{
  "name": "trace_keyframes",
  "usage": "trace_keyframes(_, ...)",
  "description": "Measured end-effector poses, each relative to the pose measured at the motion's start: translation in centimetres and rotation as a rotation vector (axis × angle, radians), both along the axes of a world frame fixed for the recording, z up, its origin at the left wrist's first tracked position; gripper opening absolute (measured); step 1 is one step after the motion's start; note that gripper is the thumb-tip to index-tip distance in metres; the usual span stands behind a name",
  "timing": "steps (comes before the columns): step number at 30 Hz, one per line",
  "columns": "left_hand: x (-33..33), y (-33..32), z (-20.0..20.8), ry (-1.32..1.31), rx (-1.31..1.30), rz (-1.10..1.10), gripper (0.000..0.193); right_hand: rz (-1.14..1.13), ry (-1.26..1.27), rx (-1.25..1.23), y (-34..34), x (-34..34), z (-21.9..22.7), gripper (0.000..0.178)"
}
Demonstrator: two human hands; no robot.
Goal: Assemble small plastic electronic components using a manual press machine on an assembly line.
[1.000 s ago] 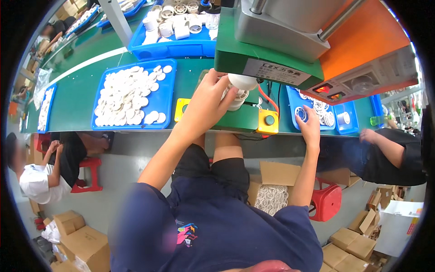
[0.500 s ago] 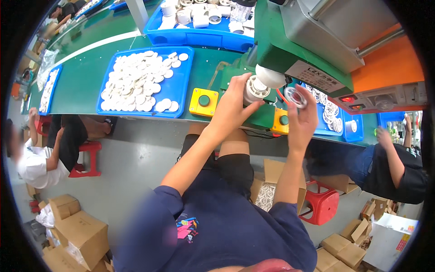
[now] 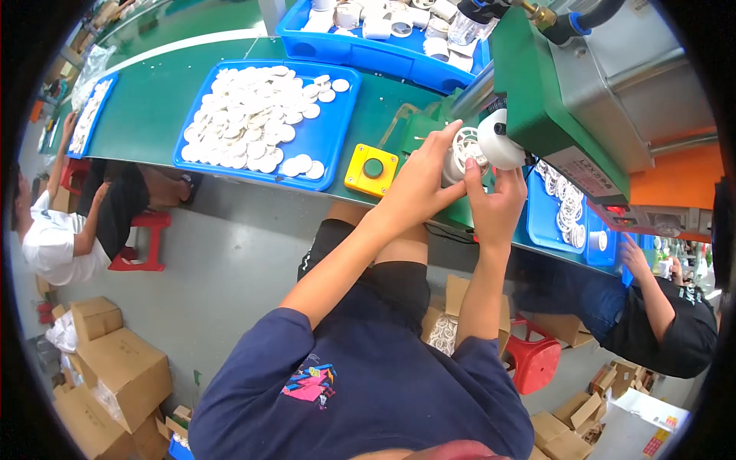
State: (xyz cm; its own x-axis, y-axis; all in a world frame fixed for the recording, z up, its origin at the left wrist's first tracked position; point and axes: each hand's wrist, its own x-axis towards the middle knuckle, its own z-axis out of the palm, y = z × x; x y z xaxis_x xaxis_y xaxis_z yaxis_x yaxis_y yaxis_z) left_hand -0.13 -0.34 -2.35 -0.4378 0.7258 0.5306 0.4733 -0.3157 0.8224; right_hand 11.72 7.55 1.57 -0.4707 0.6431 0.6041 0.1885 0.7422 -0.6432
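Where the green head (image 3: 529, 100) of the press (image 3: 640, 84) carries a pale label (image 3: 584, 173) with dark print, a white cylinder (image 3: 451, 172) sits near, beside the press's white dome (image 3: 498, 146). My left hand (image 3: 420, 184) curves around it, thumb and fingers spread to its width. My right hand (image 3: 498, 201) has its thumb at the ribbed top (image 3: 463, 144); whether it grips anything there, I cannot quite tell.

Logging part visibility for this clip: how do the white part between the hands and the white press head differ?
The white part shows an openwork, spoked face; the white press head looks smooth and domed.
The white part sits between the left hand and right hand; the white press head hangs from the green block.
Both are white and rounded.
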Motion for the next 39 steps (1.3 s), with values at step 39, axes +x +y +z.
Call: trace_keyframes(39,-0.2,-0.5,-0.4,-0.068,0.096,-0.074,0.07,-0.124,-0.156,0.01,-1.8,0.6,1.2,0.038)
